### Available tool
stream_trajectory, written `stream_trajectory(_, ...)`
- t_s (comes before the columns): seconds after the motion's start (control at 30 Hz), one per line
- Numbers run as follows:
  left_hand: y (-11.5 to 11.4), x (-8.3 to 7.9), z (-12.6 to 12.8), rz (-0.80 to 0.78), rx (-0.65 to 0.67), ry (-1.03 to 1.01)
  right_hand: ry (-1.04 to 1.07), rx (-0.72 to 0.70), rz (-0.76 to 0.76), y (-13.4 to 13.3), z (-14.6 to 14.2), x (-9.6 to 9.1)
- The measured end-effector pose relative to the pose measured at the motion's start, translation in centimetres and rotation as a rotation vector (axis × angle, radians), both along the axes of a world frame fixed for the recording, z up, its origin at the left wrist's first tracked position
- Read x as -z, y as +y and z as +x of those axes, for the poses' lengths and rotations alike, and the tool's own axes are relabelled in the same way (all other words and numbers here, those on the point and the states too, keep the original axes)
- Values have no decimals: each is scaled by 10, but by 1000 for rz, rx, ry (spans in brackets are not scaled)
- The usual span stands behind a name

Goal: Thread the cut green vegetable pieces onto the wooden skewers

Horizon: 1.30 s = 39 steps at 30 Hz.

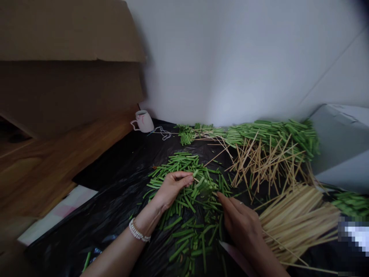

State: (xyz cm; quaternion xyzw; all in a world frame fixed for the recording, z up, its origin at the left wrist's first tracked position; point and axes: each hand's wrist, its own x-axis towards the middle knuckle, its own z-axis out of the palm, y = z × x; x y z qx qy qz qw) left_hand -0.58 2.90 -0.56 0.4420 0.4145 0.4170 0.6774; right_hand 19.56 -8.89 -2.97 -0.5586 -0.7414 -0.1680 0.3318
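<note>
A bamboo skewer (196, 179) with several cut green stem pieces (205, 186) threaded on it lies between my hands. My left hand (172, 188) pinches the green stem piece at its far end between thumb and fingers. With its fingers closed, my right hand (240, 217) grips the skewer's near end, low and to the right. Below both hands spreads a loose pile of cut green stems (181, 163). Whether the stems are beans or garlic shoots, I cannot tell.
Black plastic sheeting (115, 219) covers the floor. Loose skewers (262, 165) and a thick skewer bundle (302, 219) lie on the right. Rows of skewered stems (271, 132) line the wall. A mug (144, 122) stands at the back left, near a cardboard box (72, 84).
</note>
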Motion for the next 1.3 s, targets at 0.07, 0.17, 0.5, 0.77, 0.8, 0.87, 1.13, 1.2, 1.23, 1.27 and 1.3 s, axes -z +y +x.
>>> stream_trajectory(0.07, 0, 0, 0, -35, 19, -28, 8, -4, 15, 0, 0, -1)
stream_trajectory(0.17, 0, 0, 1, -63, 38, -65, 76, -25, -42, 0, -2, -3)
stream_trajectory(0.5, -3, -4, 1, -114, 85, -83, 119, -78, -30, 1, -1, -2)
stream_trajectory(0.77, -5, -7, 3, -142, 88, -125, 181, -91, -166, 0, -3, -9)
stream_trajectory(0.8, -6, -8, 3, -149, 84, -124, 174, -89, -156, 0, -3, -10)
stream_trajectory(0.87, -6, -9, 3, -168, 76, -127, 146, -85, -101, 0, -3, -9)
stream_trajectory(1.13, -7, -8, 3, -199, 75, -157, 216, -113, -114, 1, -2, -6)
stream_trajectory(1.2, -8, -8, 4, -206, 73, -150, 273, -133, -170, 2, -3, -8)
stream_trajectory(1.23, -8, -8, 4, -210, 71, -147, 292, -140, -190, 2, -4, -8)
stream_trajectory(1.27, -8, -8, 4, -215, 69, -145, 303, -145, -201, 2, -4, -8)
stream_trajectory(1.3, -8, -8, 5, -220, 67, -143, 305, -145, -201, 2, -3, -8)
